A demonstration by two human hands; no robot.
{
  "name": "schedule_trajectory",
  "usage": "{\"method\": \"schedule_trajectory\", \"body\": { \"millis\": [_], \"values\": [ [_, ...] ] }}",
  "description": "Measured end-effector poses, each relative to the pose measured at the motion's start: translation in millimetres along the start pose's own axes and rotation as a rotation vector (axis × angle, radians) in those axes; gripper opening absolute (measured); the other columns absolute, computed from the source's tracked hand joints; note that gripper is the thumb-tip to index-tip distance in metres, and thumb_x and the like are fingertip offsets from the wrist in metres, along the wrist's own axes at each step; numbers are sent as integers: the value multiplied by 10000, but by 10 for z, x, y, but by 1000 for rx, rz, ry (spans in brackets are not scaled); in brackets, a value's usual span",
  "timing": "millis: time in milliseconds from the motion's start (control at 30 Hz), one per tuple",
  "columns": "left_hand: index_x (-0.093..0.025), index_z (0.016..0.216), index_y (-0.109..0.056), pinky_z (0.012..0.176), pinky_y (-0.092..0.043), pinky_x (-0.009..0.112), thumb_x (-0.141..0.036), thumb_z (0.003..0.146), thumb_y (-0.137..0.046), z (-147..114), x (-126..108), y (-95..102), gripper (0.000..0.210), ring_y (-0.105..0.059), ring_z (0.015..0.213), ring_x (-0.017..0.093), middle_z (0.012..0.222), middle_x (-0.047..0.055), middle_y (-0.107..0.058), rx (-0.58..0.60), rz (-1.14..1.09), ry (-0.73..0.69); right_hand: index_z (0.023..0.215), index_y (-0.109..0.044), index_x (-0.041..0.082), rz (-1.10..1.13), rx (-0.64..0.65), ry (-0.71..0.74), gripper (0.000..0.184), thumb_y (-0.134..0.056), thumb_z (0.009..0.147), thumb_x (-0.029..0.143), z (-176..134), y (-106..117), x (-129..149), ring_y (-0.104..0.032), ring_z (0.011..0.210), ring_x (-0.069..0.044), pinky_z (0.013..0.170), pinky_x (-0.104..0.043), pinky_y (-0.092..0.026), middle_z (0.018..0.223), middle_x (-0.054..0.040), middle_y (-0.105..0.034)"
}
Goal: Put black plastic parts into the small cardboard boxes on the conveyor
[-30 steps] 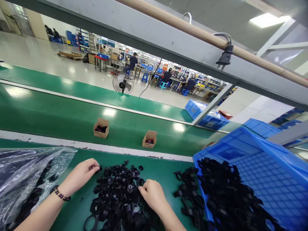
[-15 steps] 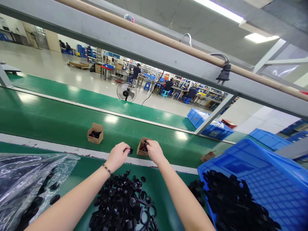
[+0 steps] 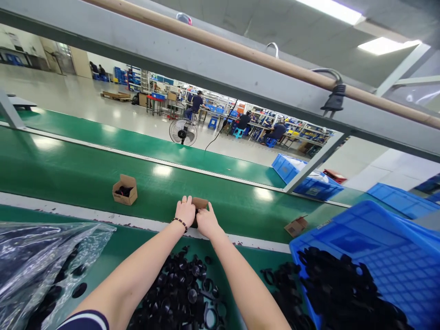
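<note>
Two bare hands are meeting at the centre of the frame around one small cardboard box [image 3: 200, 202], whose raised flap is showing just behind the fingers. The left hand [image 3: 185, 211], with one beaded bracelet [image 3: 180, 224] at its wrist, is resting its fingers close together along the box's left side; the right hand [image 3: 206, 222] is curling at the box's right side — whether either is pinching a part inside, I cannot tell, since the fingers are covering the opening. Two more boxes are standing on the same green surface [image 3: 79, 176], making three: an open box [image 3: 123, 198] left of centre, holding dark parts, and a third box [image 3: 294, 228] right of centre. Two piles are lying nearer: a large pile of black parts [image 3: 172, 286] at lower centre, and a smaller pile [image 3: 287, 286] at lower right, just beside one big blue crate [image 3: 405, 256] that is holding many more. One clear plastic bag [image 3: 34, 256] is spreading across the lower left, and one fan [image 3: 183, 131] is standing at upper centre — three seated people are showing beyond it.
</note>
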State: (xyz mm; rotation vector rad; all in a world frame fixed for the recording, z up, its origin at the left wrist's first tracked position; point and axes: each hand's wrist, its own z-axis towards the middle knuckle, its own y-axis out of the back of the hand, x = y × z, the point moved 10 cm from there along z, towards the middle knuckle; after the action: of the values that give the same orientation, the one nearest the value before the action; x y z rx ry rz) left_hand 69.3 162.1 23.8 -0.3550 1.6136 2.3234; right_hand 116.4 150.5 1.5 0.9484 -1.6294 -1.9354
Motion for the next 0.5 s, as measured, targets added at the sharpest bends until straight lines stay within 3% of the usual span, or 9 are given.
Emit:
{"method": "schedule_trajectory", "body": {
  "millis": [167,300,400,500],
  "values": [
    [-120,875,-620,810,-356,412,-118,739,-411,-168,140,181,250,-347,1078,305,1194,164,-403,21,53,7,876,-632,107,15,-29,-23,275,-387,755,139,108,132,155,-489,888,-223,980,-545,17,858,-122,-616],
    [-175,1000,-580,875,-342,384,-89,715,-424,-515,421,583,337,-338,1109,266,1211,121,-412,-5,27,5,979,-590,108,56,-207,-42,305,-372,765,100,-84,414,193,-324,1145,-258,987,-540,24,1151,-136,-515],
    [-187,855,-634,854,-358,357,-166,760,-397,-905,693,791,256,-443,959,222,997,87,-532,85,-34,5,1038,-553,128,182,-269,-156,318,-369,780,106,-434,507,68,-325,1163,-222,1007,-458,-106,1232,-107,-455],
    [-185,665,-634,806,-369,355,-270,775,-395,-1348,956,857,276,-475,832,205,818,59,-556,220,-79,88,970,-578,164,342,-112,-212,256,-387,801,179,-843,362,-1,-491,974,-172,903,-325,-308,1039,-72,-581]
  ]
}}
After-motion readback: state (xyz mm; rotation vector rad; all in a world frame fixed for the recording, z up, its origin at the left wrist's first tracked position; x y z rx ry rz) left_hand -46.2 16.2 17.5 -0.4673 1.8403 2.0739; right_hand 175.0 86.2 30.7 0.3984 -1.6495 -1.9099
